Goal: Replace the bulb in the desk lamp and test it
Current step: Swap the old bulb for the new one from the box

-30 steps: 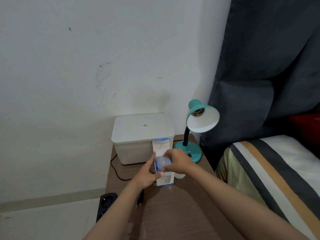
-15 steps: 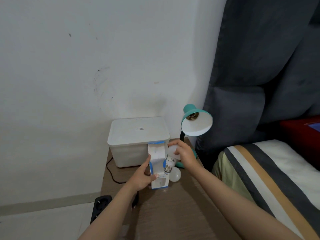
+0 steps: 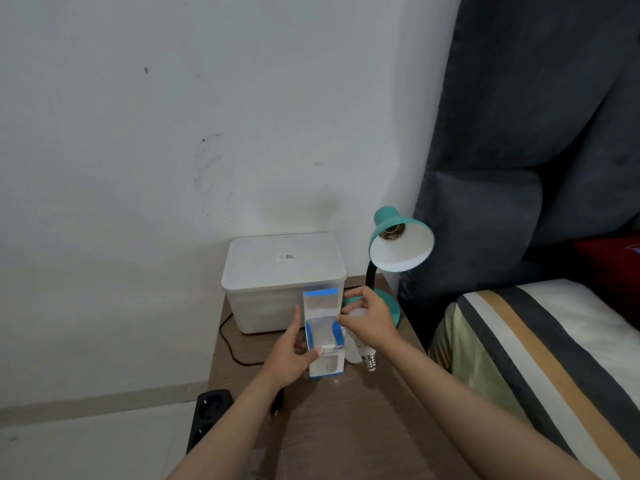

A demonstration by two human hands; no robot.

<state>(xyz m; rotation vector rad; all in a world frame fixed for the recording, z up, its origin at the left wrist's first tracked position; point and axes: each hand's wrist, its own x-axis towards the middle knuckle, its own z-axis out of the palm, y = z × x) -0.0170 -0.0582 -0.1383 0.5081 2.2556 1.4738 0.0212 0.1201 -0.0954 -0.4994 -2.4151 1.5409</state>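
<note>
On the wooden worktop [image 3: 346, 427], near its middle, the left hand [image 3: 291, 355] grips an upright white-and-blue bulb box [image 3: 323, 336] with its top flaps open. Just right of it, the right hand [image 3: 372, 322] holds a white bulb [image 3: 356, 353], screw base pointing down and near. At the far right stands the teal desk lamp [image 3: 398, 247], socket bare, beside a white lidded box [image 3: 282, 275].
</note>
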